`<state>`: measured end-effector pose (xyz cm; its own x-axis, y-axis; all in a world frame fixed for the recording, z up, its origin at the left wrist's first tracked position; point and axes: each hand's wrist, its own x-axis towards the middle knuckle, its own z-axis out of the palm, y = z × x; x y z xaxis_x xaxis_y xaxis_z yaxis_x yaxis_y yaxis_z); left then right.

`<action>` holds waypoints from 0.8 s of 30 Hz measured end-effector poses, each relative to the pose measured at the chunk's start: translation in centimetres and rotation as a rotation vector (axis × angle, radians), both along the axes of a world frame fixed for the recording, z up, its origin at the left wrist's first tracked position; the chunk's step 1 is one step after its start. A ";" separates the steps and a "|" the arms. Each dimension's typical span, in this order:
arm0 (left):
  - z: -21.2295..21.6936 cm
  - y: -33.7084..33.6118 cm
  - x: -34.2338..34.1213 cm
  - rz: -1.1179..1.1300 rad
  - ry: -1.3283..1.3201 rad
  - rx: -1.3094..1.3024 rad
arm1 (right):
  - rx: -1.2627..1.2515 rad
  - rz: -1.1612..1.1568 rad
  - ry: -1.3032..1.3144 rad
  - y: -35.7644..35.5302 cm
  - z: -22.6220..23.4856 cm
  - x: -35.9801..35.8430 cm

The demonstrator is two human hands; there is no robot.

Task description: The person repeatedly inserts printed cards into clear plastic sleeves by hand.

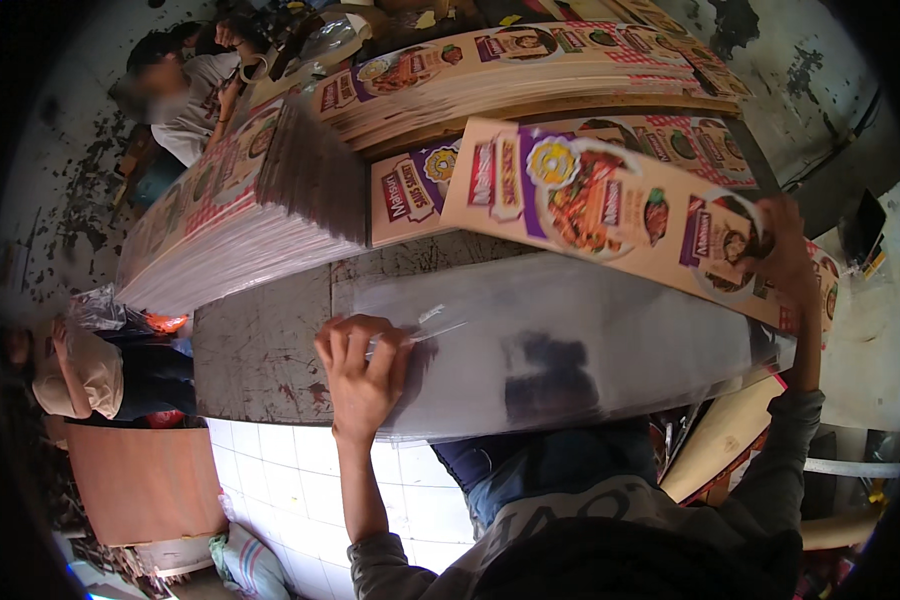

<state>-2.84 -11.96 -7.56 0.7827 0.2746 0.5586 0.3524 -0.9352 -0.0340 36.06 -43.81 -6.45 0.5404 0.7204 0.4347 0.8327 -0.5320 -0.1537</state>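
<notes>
My left hand [363, 365] has its fingers curled over the left end of a clear plastic sleeve [460, 360], pinching its edge. The long, shiny sleeve lies across the near side of the table. In my right hand [785, 250] is the right end of a long printed cardboard panel [620, 215], tan with purple bands and food pictures. The panel slants, its left end raised and farther away, above the sleeve's far edge. Beneath and behind it lies another printed panel [405, 200].
A tall stack of plastic-wrapped panels [200, 250] stands at the left, with a long stack [510, 80] along the far side. The dark, scratched table [260, 345] shows at left. One person [195, 100] works at the far left, another [85, 375] sits at left.
</notes>
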 end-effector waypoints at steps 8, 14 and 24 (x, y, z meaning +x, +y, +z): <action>-1.3 0.6 -0.5 -0.235 -0.068 -0.228 | 0.088 -0.267 0.184 2.5 9.3 -1.8; -1.5 0.5 -1.0 -0.187 -0.158 -0.326 | 0.413 0.567 0.172 12.9 10.7 -7.6; -2.2 0.8 -0.9 -0.191 -0.255 -0.448 | 0.596 0.770 0.222 26.0 12.2 -18.6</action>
<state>-3.77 -11.20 -9.74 0.6974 0.3952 0.5979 0.1197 -0.8867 0.4465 17.46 -17.79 5.76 0.1309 0.6055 0.7850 0.8382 0.3552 -0.4138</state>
